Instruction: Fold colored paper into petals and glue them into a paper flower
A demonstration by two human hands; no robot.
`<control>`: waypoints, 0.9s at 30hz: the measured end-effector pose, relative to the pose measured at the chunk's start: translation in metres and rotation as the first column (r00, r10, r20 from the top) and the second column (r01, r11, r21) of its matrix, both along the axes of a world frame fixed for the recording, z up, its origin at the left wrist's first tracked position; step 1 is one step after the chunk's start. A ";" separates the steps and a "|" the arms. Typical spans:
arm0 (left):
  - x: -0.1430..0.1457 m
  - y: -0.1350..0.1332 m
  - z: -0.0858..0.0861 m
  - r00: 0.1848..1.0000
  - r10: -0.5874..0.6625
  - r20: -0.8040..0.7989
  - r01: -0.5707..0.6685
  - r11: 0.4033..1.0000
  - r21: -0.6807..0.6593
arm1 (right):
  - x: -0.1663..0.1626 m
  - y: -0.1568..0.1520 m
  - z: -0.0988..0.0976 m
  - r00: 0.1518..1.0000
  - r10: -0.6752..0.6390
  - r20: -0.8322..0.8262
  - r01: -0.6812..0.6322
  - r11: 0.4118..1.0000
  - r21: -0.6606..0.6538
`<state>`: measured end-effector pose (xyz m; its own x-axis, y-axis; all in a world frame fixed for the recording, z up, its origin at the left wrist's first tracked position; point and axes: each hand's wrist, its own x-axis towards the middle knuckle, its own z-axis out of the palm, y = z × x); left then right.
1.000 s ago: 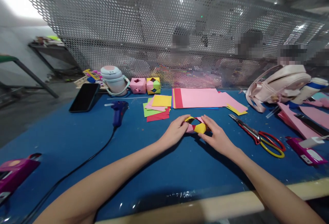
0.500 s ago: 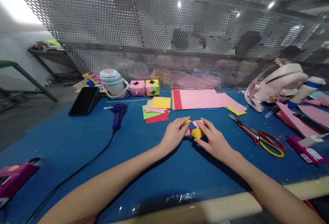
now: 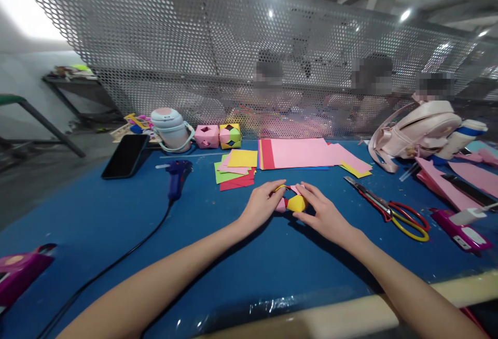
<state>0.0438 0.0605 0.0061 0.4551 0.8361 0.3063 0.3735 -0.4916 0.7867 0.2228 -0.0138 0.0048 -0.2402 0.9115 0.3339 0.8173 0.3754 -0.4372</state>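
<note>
A small folded paper piece [image 3: 294, 202] in yellow, pink and red rests on the blue table mat [image 3: 233, 256] in the middle. My left hand [image 3: 261, 205] grips its left side with curled fingers. My right hand [image 3: 323, 215] holds its right side, fingers pressed on the yellow face. Both hands lie low on the mat, with most of the piece hidden between them.
Coloured paper squares [image 3: 234, 169] and large pink sheets [image 3: 303, 152] lie behind the hands. Scissors [image 3: 392, 209] are to the right, a blue glue gun [image 3: 175, 175] and phone [image 3: 125, 155] to the left. Two finished paper cubes [image 3: 219, 136] stand by the mesh screen [image 3: 249, 64]. People sit behind it.
The paper piece has been turned slightly between my hands, showing more of its yellow face. My hands stay in the same spot on the mat.
</note>
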 end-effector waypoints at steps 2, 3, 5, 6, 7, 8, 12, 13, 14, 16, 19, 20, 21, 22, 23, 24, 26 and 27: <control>0.000 0.000 0.001 1.000 -0.014 -0.022 0.014 1.000 0.000 | 0.001 0.001 -0.001 1.000 0.004 -0.007 -0.004 1.000 -0.011; -0.001 0.000 0.002 0.999 -0.022 -0.037 0.022 1.000 -0.006 | 0.002 0.001 -0.002 1.000 0.004 -0.010 -0.004 1.000 -0.014; -0.002 0.001 0.002 0.996 -0.051 -0.069 0.048 0.998 -0.042 | 0.003 0.002 -0.002 1.000 -0.003 -0.018 0.003 1.000 -0.023; -0.003 0.002 0.003 0.994 -0.073 -0.085 0.067 0.995 -0.067 | 0.004 0.003 -0.002 1.000 -0.009 -0.023 0.008 1.000 -0.026; -0.004 0.003 0.003 0.990 -0.098 -0.101 0.089 0.992 -0.089 | 0.005 0.003 -0.002 0.999 -0.017 -0.031 0.016 1.000 -0.026; -0.005 0.004 0.003 0.985 -0.126 -0.115 0.114 0.988 -0.105 | 0.007 0.004 -0.001 0.999 -0.024 -0.039 0.023 0.999 -0.025; -0.009 0.006 0.005 0.958 -0.244 -0.148 0.232 0.968 -0.091 | 0.013 0.005 0.003 0.998 -0.024 -0.066 0.022 0.999 -0.030; -0.009 0.006 0.005 0.953 -0.265 -0.144 0.256 0.963 -0.077 | 0.013 0.005 0.004 0.997 -0.025 -0.069 0.022 0.999 -0.034; -0.010 0.006 0.005 0.950 -0.280 -0.139 0.273 0.960 -0.064 | 0.014 0.005 0.004 0.997 -0.026 -0.071 0.023 0.999 -0.038; -0.011 0.008 0.004 0.947 -0.295 -0.130 0.292 0.956 -0.041 | 0.015 0.004 0.006 0.997 -0.025 -0.074 0.022 0.999 -0.038; -0.011 0.010 0.001 0.940 -0.315 -0.131 0.315 0.949 -0.022 | 0.015 0.004 0.006 0.998 -0.002 -0.066 -0.001 0.999 -0.033; -0.012 0.010 0.001 0.938 -0.321 -0.133 0.322 0.947 -0.016 | 0.015 0.004 0.006 0.998 0.005 -0.061 -0.006 1.000 -0.031; -0.012 0.011 0.000 0.936 -0.326 -0.136 0.327 0.945 -0.012 | 0.015 0.004 0.006 0.998 0.008 -0.055 -0.010 1.000 -0.028; -0.012 0.011 0.000 0.934 -0.328 -0.141 0.330 0.944 -0.011 | 0.016 0.004 0.006 0.999 0.010 -0.048 -0.011 1.000 -0.027; -0.012 0.010 0.000 0.932 -0.329 -0.149 0.331 0.943 -0.011 | 0.016 0.004 0.005 0.999 0.012 -0.041 -0.014 0.999 -0.029; -0.012 0.010 0.000 0.931 -0.329 -0.157 0.332 0.943 -0.013 | 0.016 0.004 0.005 0.999 0.015 -0.034 -0.016 0.999 -0.033; -0.012 0.009 -0.001 0.930 -0.327 -0.168 0.329 0.944 -0.016 | 0.016 0.004 0.005 1.000 0.022 -0.018 -0.023 0.999 -0.045; -0.011 0.008 -0.001 0.930 -0.326 -0.171 0.329 0.944 -0.014 | 0.016 0.003 0.005 1.000 0.026 -0.011 -0.027 0.998 -0.048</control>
<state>0.0326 0.0685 0.0051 0.7490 0.6278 0.2117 0.3166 -0.6198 0.7181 0.2385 -0.0106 0.0100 -0.2613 0.9200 0.2921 0.8025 0.3752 -0.4639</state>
